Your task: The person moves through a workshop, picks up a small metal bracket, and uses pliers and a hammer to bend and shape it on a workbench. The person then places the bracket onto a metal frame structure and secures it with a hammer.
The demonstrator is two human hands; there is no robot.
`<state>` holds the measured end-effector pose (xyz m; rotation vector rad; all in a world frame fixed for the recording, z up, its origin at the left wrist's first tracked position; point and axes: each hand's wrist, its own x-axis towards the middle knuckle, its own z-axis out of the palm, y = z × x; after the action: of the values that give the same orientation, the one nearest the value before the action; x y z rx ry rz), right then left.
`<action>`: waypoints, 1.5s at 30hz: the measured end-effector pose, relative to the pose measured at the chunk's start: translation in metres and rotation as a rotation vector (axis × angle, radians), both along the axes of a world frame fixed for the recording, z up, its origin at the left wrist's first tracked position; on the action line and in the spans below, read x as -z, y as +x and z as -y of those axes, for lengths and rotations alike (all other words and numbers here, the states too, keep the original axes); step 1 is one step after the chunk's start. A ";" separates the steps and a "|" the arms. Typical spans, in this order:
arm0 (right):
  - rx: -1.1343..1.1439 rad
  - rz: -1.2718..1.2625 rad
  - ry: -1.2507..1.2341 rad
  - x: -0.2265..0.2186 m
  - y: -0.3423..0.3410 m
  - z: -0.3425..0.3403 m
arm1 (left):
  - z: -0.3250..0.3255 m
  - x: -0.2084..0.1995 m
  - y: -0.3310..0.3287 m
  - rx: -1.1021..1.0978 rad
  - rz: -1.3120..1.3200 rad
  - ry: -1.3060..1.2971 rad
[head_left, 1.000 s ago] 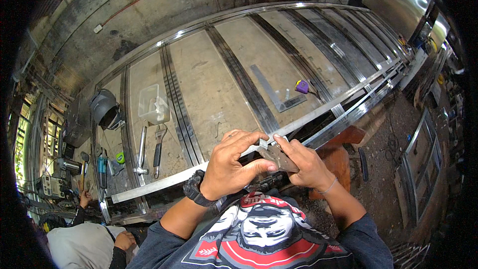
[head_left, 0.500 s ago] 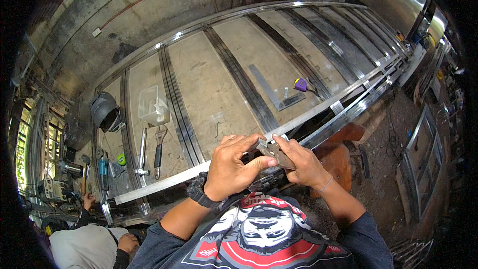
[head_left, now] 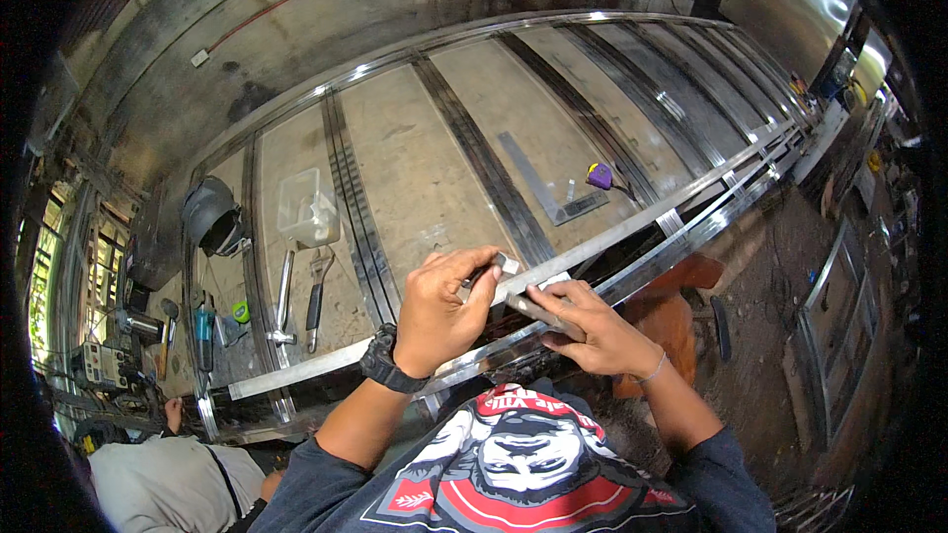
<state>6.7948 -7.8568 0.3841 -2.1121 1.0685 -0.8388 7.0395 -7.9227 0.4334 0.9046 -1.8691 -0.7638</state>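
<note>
My left hand point(head_left: 442, 308), with a black watch at its wrist, pinches a small shiny metal piece point(head_left: 508, 265) between thumb and fingers, just above the near edge of the metal frame point(head_left: 346, 355). My right hand point(head_left: 597, 331) grips a flat grey metal plate point(head_left: 541, 314); a bright metal bit point(head_left: 555, 280) shows by its fingertips. The two hands are a little apart. Beyond them on the bench lie a metal try square point(head_left: 553, 197) and a purple and yellow tape measure point(head_left: 599, 176).
To the left lie an adjustable wrench point(head_left: 317, 298), a hammer point(head_left: 284, 301), a clear plastic box point(head_left: 308, 209), a welding helmet point(head_left: 211, 217) and a blue power tool point(head_left: 204, 331). A co-worker in a grey shirt point(head_left: 168, 484) is at lower left. A small metal frame point(head_left: 839, 326) leans at right.
My hands, earlier together on the metal pieces, have separated. The left has drawn left with the small piece, while the right keeps the plate, now lower. The co-worker's hand has shifted lower.
</note>
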 end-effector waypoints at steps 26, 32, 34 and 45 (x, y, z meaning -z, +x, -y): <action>0.393 0.092 0.948 0.228 0.063 0.314 | 0.069 0.221 0.121 -0.245 -0.805 1.034; 0.543 -0.641 0.137 0.283 0.059 0.313 | 0.112 0.241 0.106 -0.046 -0.879 1.102; 0.551 -0.433 0.130 0.275 0.085 0.289 | 0.118 0.247 0.111 0.022 -0.952 1.120; 0.519 0.104 0.045 0.184 0.154 0.132 | 0.138 0.259 0.080 -0.025 -0.758 1.009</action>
<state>6.9490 -7.9891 0.1997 -1.7495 1.5920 -1.1343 7.1198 -8.0608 0.1746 0.9987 -0.7414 -1.7957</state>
